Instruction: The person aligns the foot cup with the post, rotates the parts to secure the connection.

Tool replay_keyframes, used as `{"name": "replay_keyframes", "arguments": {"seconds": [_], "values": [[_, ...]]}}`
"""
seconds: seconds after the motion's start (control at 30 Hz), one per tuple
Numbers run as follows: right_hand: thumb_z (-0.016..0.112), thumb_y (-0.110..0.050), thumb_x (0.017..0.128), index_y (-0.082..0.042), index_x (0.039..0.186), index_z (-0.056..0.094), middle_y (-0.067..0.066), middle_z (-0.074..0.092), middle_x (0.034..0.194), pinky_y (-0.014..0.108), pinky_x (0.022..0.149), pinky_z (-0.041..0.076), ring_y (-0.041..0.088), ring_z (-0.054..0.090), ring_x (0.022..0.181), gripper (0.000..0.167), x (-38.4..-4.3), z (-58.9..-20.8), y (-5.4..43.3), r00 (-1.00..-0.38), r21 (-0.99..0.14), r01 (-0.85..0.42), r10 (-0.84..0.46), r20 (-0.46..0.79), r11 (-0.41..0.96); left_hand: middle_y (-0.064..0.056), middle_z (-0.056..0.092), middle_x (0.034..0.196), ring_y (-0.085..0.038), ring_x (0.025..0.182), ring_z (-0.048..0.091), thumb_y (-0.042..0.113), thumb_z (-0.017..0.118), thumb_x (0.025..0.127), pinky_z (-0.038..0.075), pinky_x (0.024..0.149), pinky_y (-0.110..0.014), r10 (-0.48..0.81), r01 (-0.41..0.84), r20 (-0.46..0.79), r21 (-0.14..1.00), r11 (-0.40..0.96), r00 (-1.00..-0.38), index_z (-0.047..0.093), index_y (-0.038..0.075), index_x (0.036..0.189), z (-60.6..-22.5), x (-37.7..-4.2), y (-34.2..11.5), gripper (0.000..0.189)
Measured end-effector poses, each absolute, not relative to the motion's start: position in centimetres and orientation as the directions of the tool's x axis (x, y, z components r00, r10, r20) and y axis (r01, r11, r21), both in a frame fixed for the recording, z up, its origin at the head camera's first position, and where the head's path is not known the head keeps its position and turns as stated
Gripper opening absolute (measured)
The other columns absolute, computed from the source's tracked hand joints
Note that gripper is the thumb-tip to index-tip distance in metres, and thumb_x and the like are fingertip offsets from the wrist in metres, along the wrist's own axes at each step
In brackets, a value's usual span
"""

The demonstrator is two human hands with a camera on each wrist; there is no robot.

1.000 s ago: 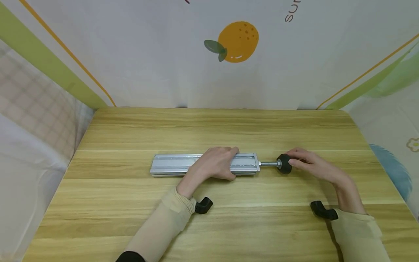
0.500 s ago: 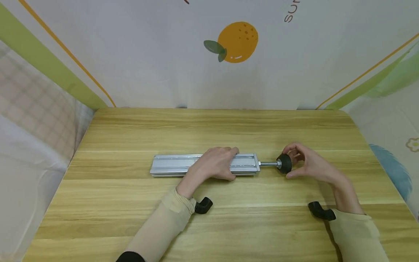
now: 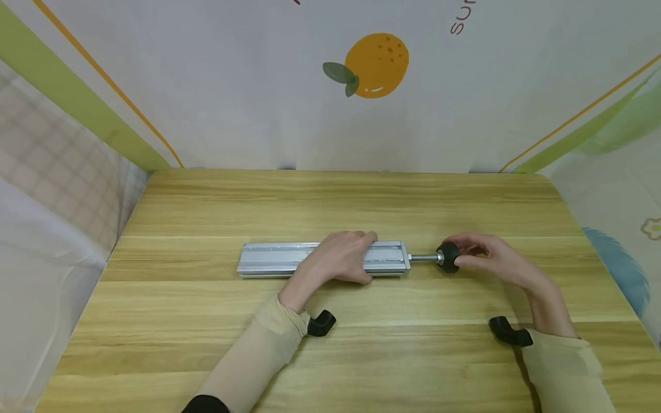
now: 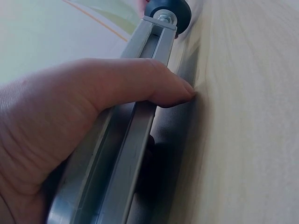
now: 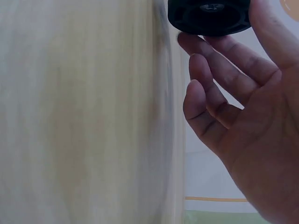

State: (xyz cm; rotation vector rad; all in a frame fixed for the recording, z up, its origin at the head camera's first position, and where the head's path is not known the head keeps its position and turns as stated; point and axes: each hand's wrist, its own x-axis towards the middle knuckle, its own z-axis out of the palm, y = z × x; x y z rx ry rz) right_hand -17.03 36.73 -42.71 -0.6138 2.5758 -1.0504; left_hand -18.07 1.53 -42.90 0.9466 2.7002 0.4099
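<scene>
A silver aluminium profile (image 3: 276, 260) lies lengthwise on the wooden table. My left hand (image 3: 338, 256) grips it right of its middle, thumb along the near side; the left wrist view shows the thumb (image 4: 140, 84) across its slotted face. From the profile's right end sticks a threaded rod (image 3: 424, 258) with a nut at its base. At the rod's tip sits a black levelling foot (image 3: 448, 257). My right hand (image 3: 496, 261) pinches that foot between thumb and fingers. In the right wrist view the foot's hollow underside (image 5: 210, 18) shows, with the other fingers loosely curled below it.
The wooden table (image 3: 413, 355) extends on all sides of the profile. Behind it hangs a pale curtain (image 3: 232, 86) with an orange fruit print. A black curved piece (image 3: 321, 323) sticks out from the left sleeve, and a similar one (image 3: 510, 331) from the right.
Half a second ago my right hand's fingers were spread wider around the levelling foot; now they have closed in on it again. My left hand and the profile have stayed in place.
</scene>
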Motion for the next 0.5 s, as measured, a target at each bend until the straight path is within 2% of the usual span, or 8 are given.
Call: {"name": "replay_keyframes", "arguments": {"seconds": [0.33,0.5], "values": [[0.055,-0.018,0.106,-0.006,0.141,0.058,0.010,0.060,0.130,0.022,0.084,0.052,-0.004,0.056,0.106,0.037,-16.93,-42.14,36.60,-0.849,-0.694,-0.266,-0.504,-0.160,0.669,-0.003,0.072,0.119,-0.015,0.092,0.064,0.038,0.082,0.075,0.058,0.084,-0.038,0.636,0.567,-0.142,0.338,0.751,-0.758,0.055,0.013,0.139,-42.89,-18.14,1.52,0.074],[0.053,-0.021,0.108,-0.007,0.143,0.057,0.013,0.059,0.134,0.023,0.085,0.051,-0.001,0.055,0.106,0.039,-16.95,-42.19,36.67,-0.849,-0.684,-0.246,-0.494,-0.190,0.686,-0.003,0.072,0.120,-0.015,0.092,0.065,0.037,0.082,0.075,0.058,0.085,-0.037,0.638,0.568,-0.141,0.341,0.749,-0.757,0.055,0.012,0.139,-42.94,-18.10,1.51,0.074]]}}
